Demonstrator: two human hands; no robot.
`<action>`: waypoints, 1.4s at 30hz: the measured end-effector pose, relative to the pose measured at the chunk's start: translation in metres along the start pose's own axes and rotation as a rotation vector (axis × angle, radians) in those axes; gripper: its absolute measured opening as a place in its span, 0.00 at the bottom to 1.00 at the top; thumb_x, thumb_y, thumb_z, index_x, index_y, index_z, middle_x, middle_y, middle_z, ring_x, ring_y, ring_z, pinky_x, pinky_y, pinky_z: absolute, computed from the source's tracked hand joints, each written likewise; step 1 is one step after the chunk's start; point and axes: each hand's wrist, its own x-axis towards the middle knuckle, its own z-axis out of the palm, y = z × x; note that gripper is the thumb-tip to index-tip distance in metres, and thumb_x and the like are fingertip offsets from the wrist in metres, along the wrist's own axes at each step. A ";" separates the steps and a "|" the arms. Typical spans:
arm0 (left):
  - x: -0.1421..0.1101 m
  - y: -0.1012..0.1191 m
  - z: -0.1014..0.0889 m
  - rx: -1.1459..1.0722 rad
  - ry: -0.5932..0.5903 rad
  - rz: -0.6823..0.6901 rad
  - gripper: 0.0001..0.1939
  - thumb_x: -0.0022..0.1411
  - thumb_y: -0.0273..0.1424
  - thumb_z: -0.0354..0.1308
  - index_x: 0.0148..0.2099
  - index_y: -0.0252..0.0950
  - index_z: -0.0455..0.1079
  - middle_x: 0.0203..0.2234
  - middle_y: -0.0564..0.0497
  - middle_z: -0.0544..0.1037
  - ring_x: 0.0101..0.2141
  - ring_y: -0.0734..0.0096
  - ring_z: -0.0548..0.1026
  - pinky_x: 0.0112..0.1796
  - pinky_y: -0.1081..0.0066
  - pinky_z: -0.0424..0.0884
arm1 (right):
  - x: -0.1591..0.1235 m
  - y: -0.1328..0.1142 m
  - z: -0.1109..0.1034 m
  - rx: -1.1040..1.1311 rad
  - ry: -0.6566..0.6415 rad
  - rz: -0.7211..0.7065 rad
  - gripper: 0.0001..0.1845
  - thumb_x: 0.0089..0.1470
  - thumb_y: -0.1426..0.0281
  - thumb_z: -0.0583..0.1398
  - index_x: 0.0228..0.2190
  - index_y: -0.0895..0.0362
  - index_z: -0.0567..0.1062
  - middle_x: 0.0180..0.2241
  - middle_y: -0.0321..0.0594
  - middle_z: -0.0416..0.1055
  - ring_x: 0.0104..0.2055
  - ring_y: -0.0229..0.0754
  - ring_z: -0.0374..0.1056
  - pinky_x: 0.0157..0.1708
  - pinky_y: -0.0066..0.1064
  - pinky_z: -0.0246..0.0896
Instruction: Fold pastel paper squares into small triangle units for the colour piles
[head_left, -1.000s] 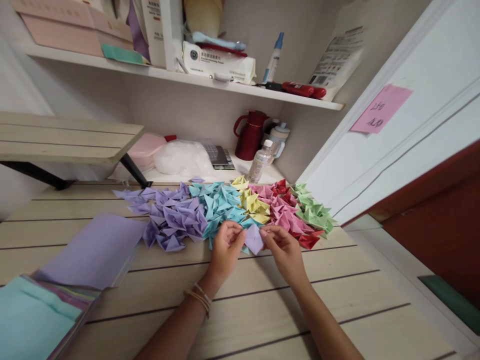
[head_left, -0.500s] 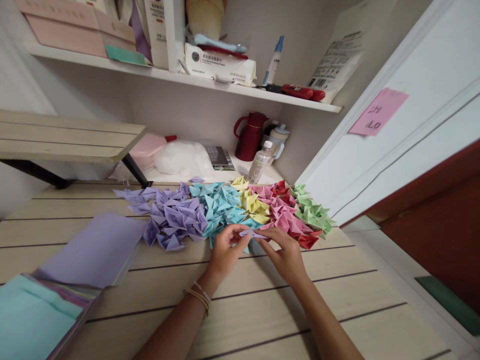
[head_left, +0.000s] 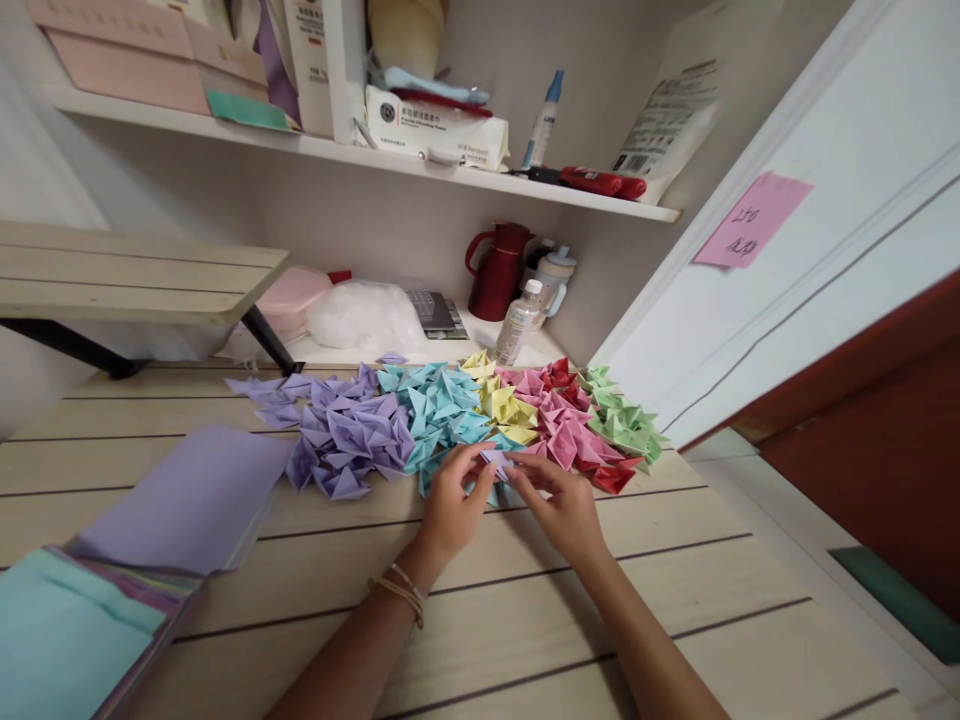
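A small folded piece of purple paper [head_left: 496, 463] is held up between my two hands, just in front of the blue pile. My left hand [head_left: 455, 500] pinches its left side between thumb and fingers. From the right, my right hand [head_left: 559, 503] grips the other side with its fingertips. Behind them spreads a heap of folded paper boats: purple boats [head_left: 352, 435] at the left, blue boats [head_left: 431, 405], yellow boats [head_left: 510, 408], pink boats [head_left: 562, 425] with a few red boats [head_left: 613, 476], and green boats [head_left: 630, 425] at the right.
Flat purple sheets [head_left: 187, 500] and turquoise sheets [head_left: 71, 630] lie on the slatted table [head_left: 315, 600] at the left. A small raised stand [head_left: 135, 270] is behind them. A plastic bottle [head_left: 517, 322] and a red jug [head_left: 500, 270] stand at the back, under a shelf [head_left: 300, 145].
The folded purple paper has turned and now looks wider and shorter between my fingers. My right hand has shifted slightly left, closer to my left hand.
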 end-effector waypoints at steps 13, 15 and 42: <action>-0.003 0.002 0.002 0.183 0.134 0.146 0.19 0.59 0.32 0.56 0.53 0.38 0.64 0.34 0.48 0.73 0.34 0.70 0.74 0.37 0.70 0.71 | 0.001 0.010 0.003 -0.094 -0.002 -0.085 0.17 0.58 0.63 0.54 0.44 0.56 0.74 0.34 0.42 0.77 0.31 0.41 0.74 0.24 0.26 0.68; -0.002 0.000 0.001 0.222 0.146 0.153 0.12 0.58 0.32 0.57 0.45 0.36 0.68 0.34 0.47 0.73 0.34 0.70 0.74 0.36 0.71 0.71 | 0.001 0.012 0.004 -0.143 0.001 -0.128 0.17 0.58 0.65 0.52 0.45 0.56 0.73 0.32 0.42 0.77 0.29 0.40 0.73 0.24 0.26 0.67; -0.012 0.012 -0.007 0.115 0.177 0.144 0.14 0.51 0.39 0.62 0.38 0.34 0.74 0.33 0.46 0.78 0.34 0.65 0.77 0.35 0.69 0.74 | 0.005 0.008 0.016 -0.007 -0.028 -0.364 0.12 0.56 0.66 0.55 0.40 0.56 0.75 0.34 0.43 0.76 0.34 0.42 0.71 0.36 0.31 0.66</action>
